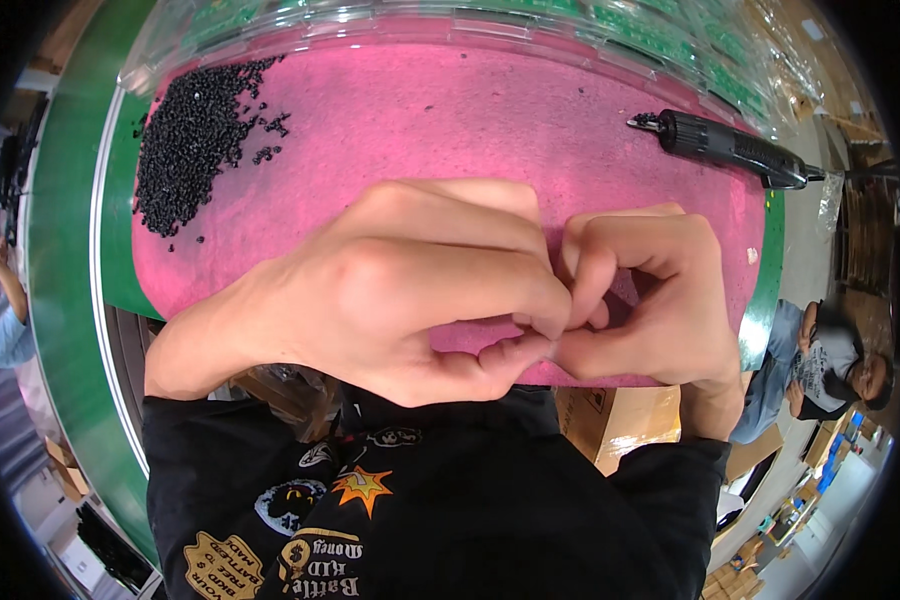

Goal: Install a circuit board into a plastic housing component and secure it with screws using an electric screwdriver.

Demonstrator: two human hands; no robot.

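Observation:
Both my hands meet over the near part of a pink mat (450, 120), fingertips touching. My left hand (400, 280) is closed in a pinch, thumb against the index finger. My right hand (650, 290) is likewise curled, its thumb and finger pressed together beside the left fingertips. Whatever sits between the fingertips, if anything, is hidden or too small to name. At the mat's far left lies a spread heap of small black parts (190, 140), with a few strays beside it. A black electric screwdriver (735, 145) rests at the far right, its metal tip pointing left.
Clear plastic trays (450, 28) holding green circuit boards line the mat's far edge. A green bench surface (70, 200) runs along the left. Below the near edge stands a cardboard box (620, 425). Another person (830, 365) is at the right, and a blue sleeve (10, 335) shows far left.

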